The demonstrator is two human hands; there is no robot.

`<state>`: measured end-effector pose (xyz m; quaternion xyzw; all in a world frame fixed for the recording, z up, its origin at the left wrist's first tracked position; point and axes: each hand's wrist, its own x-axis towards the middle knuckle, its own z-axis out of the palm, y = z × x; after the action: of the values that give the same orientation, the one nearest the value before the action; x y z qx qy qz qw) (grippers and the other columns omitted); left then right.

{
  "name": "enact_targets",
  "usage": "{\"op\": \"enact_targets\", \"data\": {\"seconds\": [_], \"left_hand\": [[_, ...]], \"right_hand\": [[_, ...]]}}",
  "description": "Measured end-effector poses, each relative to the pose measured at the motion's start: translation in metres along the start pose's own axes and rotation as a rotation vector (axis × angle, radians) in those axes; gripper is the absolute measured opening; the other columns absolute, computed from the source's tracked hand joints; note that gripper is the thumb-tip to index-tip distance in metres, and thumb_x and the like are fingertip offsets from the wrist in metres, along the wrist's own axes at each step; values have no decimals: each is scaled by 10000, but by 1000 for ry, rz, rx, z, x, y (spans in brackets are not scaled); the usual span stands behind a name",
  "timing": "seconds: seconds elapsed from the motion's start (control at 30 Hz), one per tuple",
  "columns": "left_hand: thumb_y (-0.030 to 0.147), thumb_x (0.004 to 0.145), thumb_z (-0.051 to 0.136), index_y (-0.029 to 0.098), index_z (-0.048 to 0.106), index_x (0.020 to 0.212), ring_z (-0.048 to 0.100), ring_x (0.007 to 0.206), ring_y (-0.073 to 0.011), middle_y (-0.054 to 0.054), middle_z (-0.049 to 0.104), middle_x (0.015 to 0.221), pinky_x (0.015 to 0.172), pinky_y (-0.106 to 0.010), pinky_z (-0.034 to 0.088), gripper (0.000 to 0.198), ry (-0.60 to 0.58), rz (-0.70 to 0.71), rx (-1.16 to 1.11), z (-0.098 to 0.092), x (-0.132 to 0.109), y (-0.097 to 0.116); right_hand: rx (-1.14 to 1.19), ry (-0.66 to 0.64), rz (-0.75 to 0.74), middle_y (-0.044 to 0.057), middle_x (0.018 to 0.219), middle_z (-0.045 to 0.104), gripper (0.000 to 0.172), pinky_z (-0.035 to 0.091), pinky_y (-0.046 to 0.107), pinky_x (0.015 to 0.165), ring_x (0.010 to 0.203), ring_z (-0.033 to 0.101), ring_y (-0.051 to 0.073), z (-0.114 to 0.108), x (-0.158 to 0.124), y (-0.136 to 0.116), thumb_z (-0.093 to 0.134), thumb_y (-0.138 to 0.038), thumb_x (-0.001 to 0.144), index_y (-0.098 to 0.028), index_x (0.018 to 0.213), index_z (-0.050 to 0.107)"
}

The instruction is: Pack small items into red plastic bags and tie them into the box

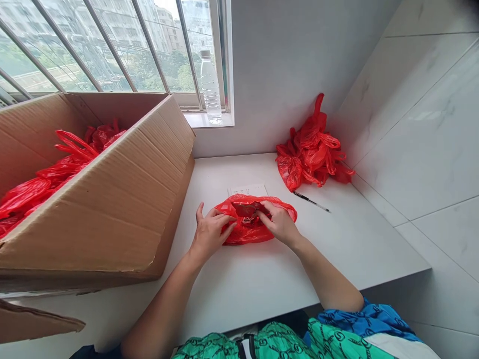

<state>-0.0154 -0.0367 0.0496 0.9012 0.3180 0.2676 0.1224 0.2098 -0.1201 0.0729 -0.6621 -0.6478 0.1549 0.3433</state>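
Observation:
A red plastic bag (243, 234) lies flat on the white table (262, 284) in front of me, with something dark showing through its top. My left hand (209, 232) rests on the bag's left side, fingers pressing the plastic down. My right hand (277, 222) pinches the bag's upper edge near the middle, fingers curled onto the plastic. A sheet of paper (249, 190) lies partly under the bag's far side.
A large open cardboard box (112, 199) holding several red bags stands at the left. A heap of red bags (310, 149) sits in the far right corner beside a pen (312, 201). A water bottle (209, 85) stands on the windowsill. Tiled wall runs along the right.

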Motion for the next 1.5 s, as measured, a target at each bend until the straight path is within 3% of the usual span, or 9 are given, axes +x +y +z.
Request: {"op": "enact_targets", "data": {"seconds": [0.13,0.27,0.5,0.6,0.83,1.07,1.17,1.3,1.5], "left_hand": [[363,827,673,313,711,1000,621,1033,-265,8,728,821,1168,-649,-39,184,-149,48,-30,-1,-5,-6],[362,739,728,331,661,1127,590,1085,-302,-6,705,903,1121,-725,-82,396,-248,17,-30,0,-12,-7],[218,691,741,299,643,1088,577,1057,-305,-32,653,978,1120,-738,-30,417,-232,50,80,6,-14,1],[156,690,718,265,632,985,580,1027,-288,-30,651,965,1133,-723,7,327,-222,58,100,8,-13,3],[242,788,697,254,587,905,585,1003,-242,19,665,861,1151,-690,2,162,-249,37,-41,1,-11,7],[280,907,592,266,647,832,599,1019,-223,36,693,798,1155,-642,-28,94,-158,75,-59,-7,-7,5],[272,906,605,276,678,852,606,965,-202,31,701,820,1164,-552,126,91,-2,97,-66,-13,-4,7],[336,944,572,263,680,869,612,857,-169,21,711,848,993,-373,377,150,237,-77,-242,-19,-2,13],[384,957,531,254,673,903,612,703,-141,49,677,707,1049,-403,338,200,48,-167,-207,-9,-2,5]], "right_hand": [[-225,11,61,25,650,636,221,404,325,493,557,603,216,13,2,13,469,-416,964,-251,973,616],[-275,72,163,49,660,625,251,381,329,449,553,598,226,22,4,23,544,-471,927,-246,818,569],[79,-22,150,46,931,713,184,516,347,581,703,673,208,22,3,12,586,-414,903,-256,991,551],[113,-103,24,30,985,700,212,540,345,679,768,673,189,19,1,6,566,-324,921,-258,1120,536],[-359,-134,-268,79,1008,668,138,471,318,691,889,624,222,25,0,8,678,-278,867,-219,991,671],[-305,-62,-353,38,944,713,137,462,297,736,839,629,179,24,3,10,576,-241,941,-233,958,712],[-263,-38,-392,39,928,720,111,476,301,753,835,640,180,23,4,9,604,-246,929,-224,925,713],[-125,-9,-366,39,965,732,112,503,303,790,882,663,181,24,3,2,610,-262,933,-221,986,699],[60,-45,-231,30,966,744,203,534,281,782,851,691,159,25,1,-7,558,-221,960,-213,1136,662]]}}
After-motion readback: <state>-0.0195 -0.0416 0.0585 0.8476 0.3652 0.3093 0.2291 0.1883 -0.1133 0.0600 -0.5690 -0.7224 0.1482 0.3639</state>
